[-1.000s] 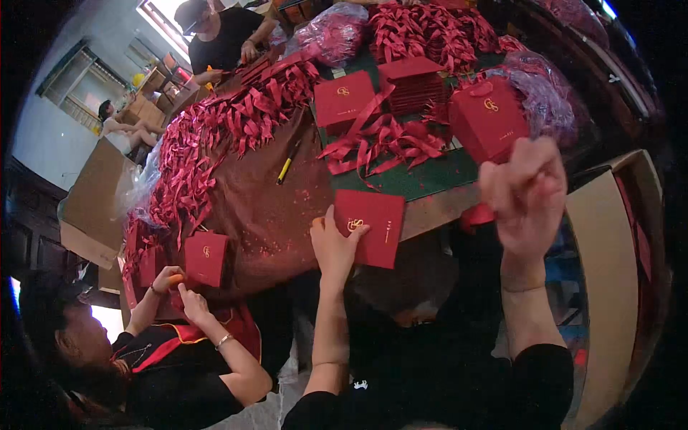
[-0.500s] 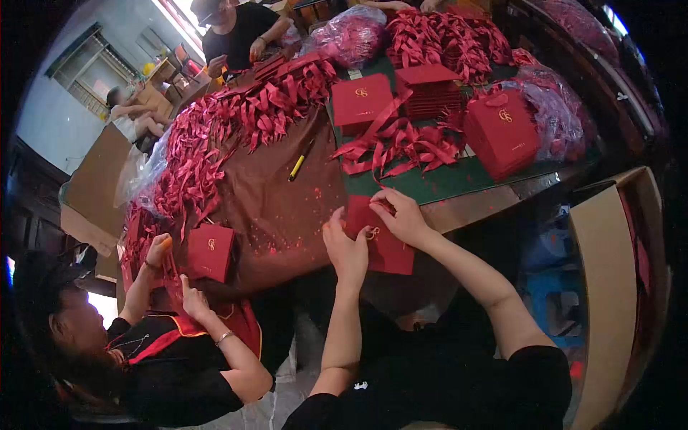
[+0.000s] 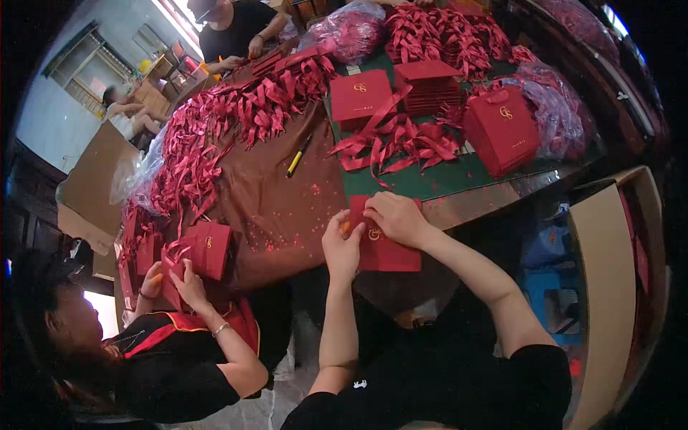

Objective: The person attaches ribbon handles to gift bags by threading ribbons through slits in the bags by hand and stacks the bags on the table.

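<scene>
A red paper gift bag (image 3: 393, 258) with a gold logo is upright in front of me at the table's near edge. My left hand (image 3: 340, 249) grips its left side, with a bit of orange (image 3: 345, 228) showing at the fingers. Across the bag's upper part, my right hand (image 3: 398, 218) is closed, fingertips bent down onto it near the logo. Those fingertips partly cover the bag's top, and whether they pinch a ribbon is hidden. Just beyond lie loose red ribbon handles (image 3: 401, 147) on the green mat (image 3: 430, 184).
Red bags stand in stacks (image 3: 362, 97) and lean at the right (image 3: 502, 132). A yellow marker (image 3: 294, 163) lies on the brown cover (image 3: 265, 193). Ribboned bags (image 3: 193, 158) line the left. A co-worker (image 3: 179, 351) handles bags there; a cardboard box (image 3: 609, 287) stands right.
My right hand has flattened and lowered its fingers onto the bag's top. My left fingers have closed in on its side. The left co-worker's hands moved down with a bag.
</scene>
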Demonstrator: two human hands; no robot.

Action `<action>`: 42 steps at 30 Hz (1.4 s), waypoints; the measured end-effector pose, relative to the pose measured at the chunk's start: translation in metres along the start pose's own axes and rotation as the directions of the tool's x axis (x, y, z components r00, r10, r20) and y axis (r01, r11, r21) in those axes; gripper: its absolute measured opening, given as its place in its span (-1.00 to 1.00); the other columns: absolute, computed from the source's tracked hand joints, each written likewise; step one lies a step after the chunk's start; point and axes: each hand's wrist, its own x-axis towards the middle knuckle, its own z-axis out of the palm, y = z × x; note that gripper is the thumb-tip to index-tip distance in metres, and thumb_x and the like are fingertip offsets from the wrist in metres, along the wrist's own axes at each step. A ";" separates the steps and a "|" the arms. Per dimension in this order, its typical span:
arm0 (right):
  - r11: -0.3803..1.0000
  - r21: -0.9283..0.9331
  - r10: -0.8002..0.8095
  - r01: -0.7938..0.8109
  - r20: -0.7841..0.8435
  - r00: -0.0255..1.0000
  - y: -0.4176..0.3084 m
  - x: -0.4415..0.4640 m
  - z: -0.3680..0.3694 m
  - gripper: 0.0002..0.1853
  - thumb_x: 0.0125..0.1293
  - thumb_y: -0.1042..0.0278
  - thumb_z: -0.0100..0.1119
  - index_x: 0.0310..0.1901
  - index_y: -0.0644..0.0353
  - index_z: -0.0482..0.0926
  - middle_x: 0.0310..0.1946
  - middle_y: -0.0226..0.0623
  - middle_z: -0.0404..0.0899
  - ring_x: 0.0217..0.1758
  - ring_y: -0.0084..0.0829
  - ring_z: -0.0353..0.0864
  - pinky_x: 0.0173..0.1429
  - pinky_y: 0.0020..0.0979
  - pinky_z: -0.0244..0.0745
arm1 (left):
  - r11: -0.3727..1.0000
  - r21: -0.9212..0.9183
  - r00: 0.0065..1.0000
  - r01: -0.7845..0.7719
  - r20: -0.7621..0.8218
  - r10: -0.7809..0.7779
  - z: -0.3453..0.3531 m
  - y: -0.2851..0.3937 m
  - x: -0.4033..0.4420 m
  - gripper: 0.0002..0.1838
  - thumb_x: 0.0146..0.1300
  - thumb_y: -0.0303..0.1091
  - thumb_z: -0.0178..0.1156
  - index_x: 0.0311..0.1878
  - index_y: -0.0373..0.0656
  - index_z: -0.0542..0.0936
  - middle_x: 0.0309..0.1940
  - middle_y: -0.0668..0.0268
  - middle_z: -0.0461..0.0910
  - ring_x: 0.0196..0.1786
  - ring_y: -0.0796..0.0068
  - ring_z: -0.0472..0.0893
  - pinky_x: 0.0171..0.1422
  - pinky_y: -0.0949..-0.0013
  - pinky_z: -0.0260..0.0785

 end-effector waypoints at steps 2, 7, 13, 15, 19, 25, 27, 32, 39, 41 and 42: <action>0.978 -0.175 -0.094 0.111 0.101 0.990 0.001 -0.003 0.000 -0.84 0.15 0.33 0.19 -0.28 0.15 0.46 -0.41 -0.30 0.43 -0.30 -0.27 0.49 -0.26 -0.30 0.45 | 0.969 -0.209 0.990 0.132 0.083 -0.117 0.002 0.009 -0.002 -0.64 0.19 -0.65 0.20 0.08 -0.38 0.49 -0.04 0.18 0.60 0.00 0.49 0.58 0.11 0.45 0.42; 0.930 -0.306 -0.143 0.201 0.203 0.969 -0.003 -0.004 -0.007 -0.76 -0.01 0.28 0.24 -0.30 0.11 0.46 -0.39 -0.33 0.45 -0.26 -0.31 0.50 -0.24 -0.33 0.45 | 0.949 -0.299 0.994 0.099 0.067 -0.082 0.008 -0.007 -0.001 -0.62 0.21 -0.66 0.17 0.12 -0.39 0.48 -0.04 0.18 0.61 -0.02 0.49 0.59 0.12 0.45 0.42; 0.911 -0.343 -0.124 0.231 0.306 0.944 -0.014 0.007 -0.023 -0.71 -0.08 0.26 0.28 -0.30 0.12 0.46 -0.39 -0.33 0.50 -0.25 -0.28 0.53 -0.26 -0.30 0.48 | 0.994 -0.111 1.000 -0.018 -0.005 0.017 0.013 0.003 -0.005 -0.66 0.21 -0.64 0.17 0.08 -0.35 0.52 -0.07 0.20 0.63 -0.04 0.50 0.61 0.11 0.41 0.44; 0.933 -0.310 -0.091 0.182 0.288 0.953 -0.018 0.012 -0.027 -0.87 0.05 0.33 0.19 -0.38 0.13 0.49 -0.47 -0.32 0.50 -0.31 -0.26 0.52 -0.29 -0.27 0.46 | 0.987 -0.155 0.999 -0.050 -0.021 0.048 0.017 0.008 -0.008 -0.67 0.20 -0.62 0.19 0.07 -0.34 0.53 -0.08 0.19 0.64 -0.06 0.49 0.61 0.08 0.42 0.44; 0.957 -0.291 0.098 0.020 0.384 0.918 -0.021 0.029 -0.036 -0.86 0.12 0.30 0.13 -0.49 0.15 0.52 -0.53 -0.18 0.55 -0.35 -0.12 0.58 -0.29 -0.14 0.48 | 0.993 0.089 0.994 -0.073 -0.071 0.079 0.023 0.020 -0.014 -0.66 0.20 -0.57 0.21 0.07 -0.34 0.53 -0.04 0.12 0.61 0.01 0.42 0.59 0.14 0.35 0.41; 0.943 -0.179 0.331 -0.279 0.451 0.829 -0.008 0.048 -0.041 -0.77 0.17 0.16 0.15 -0.47 0.14 0.60 -0.52 -0.13 0.60 -0.37 -0.06 0.61 -0.29 -0.09 0.46 | 0.992 -0.049 0.984 -0.120 -0.140 0.112 0.036 0.017 -0.010 -0.64 0.19 -0.54 0.24 0.08 -0.33 0.53 -0.08 0.14 0.64 -0.03 0.46 0.60 0.09 0.38 0.44; 0.938 -0.155 0.346 -0.310 0.433 0.832 -0.005 0.046 -0.038 -0.79 0.17 0.17 0.16 -0.46 0.11 0.61 -0.53 -0.15 0.60 -0.38 -0.07 0.61 -0.30 -0.09 0.47 | 0.990 -0.070 0.981 -0.122 -0.159 0.109 0.040 0.005 -0.009 -0.64 0.19 -0.54 0.24 0.08 -0.34 0.53 -0.10 0.17 0.64 -0.06 0.49 0.61 0.07 0.41 0.44; 0.938 -0.232 0.336 -0.259 0.417 0.844 -0.008 0.043 -0.032 -0.79 0.16 0.16 0.19 -0.46 0.11 0.60 -0.54 -0.17 0.60 -0.38 -0.09 0.62 -0.32 -0.11 0.47 | 0.984 -0.165 0.984 -0.067 -0.174 0.038 0.040 0.003 -0.010 -0.64 0.21 -0.53 0.24 0.09 -0.32 0.53 -0.10 0.16 0.65 -0.09 0.52 0.61 0.04 0.41 0.45; 0.849 -0.099 0.496 -0.520 0.491 0.716 -0.014 0.047 -0.034 -0.76 0.16 0.18 0.19 -0.46 0.19 0.61 -0.55 -0.11 0.58 -0.42 -0.07 0.60 -0.37 -0.14 0.43 | 0.987 0.043 0.965 -0.156 -0.207 0.162 0.037 0.006 -0.011 -0.65 0.19 -0.54 0.21 0.08 -0.30 0.55 -0.12 0.07 0.67 -0.06 0.41 0.67 0.03 0.36 0.49; 0.920 -0.218 0.383 -0.326 0.316 0.868 -0.018 0.039 -0.028 -0.76 0.17 0.19 0.17 -0.48 0.20 0.59 -0.57 -0.10 0.57 -0.42 -0.05 0.60 -0.36 -0.12 0.42 | 0.992 -0.021 0.974 -0.122 -0.194 0.116 0.037 0.012 -0.012 -0.65 0.18 -0.54 0.21 0.07 -0.30 0.55 -0.13 0.07 0.67 -0.06 0.41 0.67 0.02 0.36 0.49; 0.913 -0.314 0.357 -0.260 0.308 0.882 -0.022 0.036 -0.026 -0.78 0.18 0.21 0.15 -0.47 0.19 0.56 -0.56 -0.12 0.57 -0.40 -0.06 0.60 -0.34 -0.09 0.44 | 0.992 -0.087 0.981 -0.090 -0.180 0.073 0.036 0.013 -0.012 -0.65 0.17 -0.55 0.22 0.07 -0.30 0.56 -0.14 0.07 0.67 -0.07 0.41 0.67 0.01 0.35 0.49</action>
